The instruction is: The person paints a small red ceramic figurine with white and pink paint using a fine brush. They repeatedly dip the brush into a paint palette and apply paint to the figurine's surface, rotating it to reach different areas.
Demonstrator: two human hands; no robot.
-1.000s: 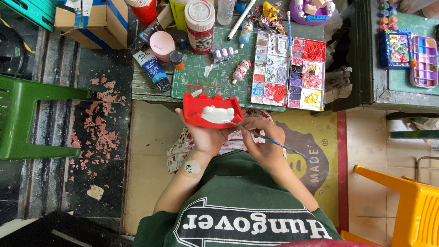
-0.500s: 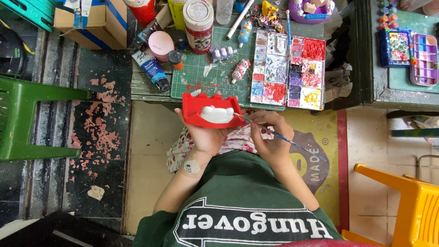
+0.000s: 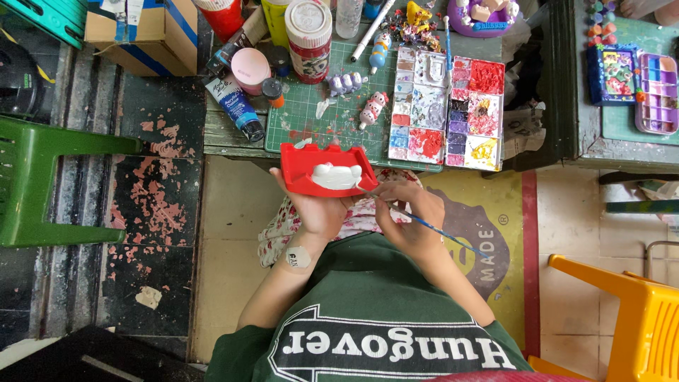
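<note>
Cradling a red tray (image 3: 305,168) with a white figure (image 3: 335,177) from below, the left hand (image 3: 318,209) grips its underside. The right hand (image 3: 409,221) pinches a thin blue paintbrush (image 3: 424,223), tip at the figure, just short of the tabletop (image 3: 230,134) and paint palette (image 3: 447,106).

green chair (image 3: 42,184), paint palette (image 3: 447,106), cardboard box (image 3: 145,32)

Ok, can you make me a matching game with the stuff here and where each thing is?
Things:
1. red figure
2. thin paintbrush
3. paint palette
4. green chair

Places:
A. on the floor at the picture's left
B. in the left hand
C. on the green mat
D. in the right hand

Pairs: 1-B, 2-D, 3-C, 4-A
</note>
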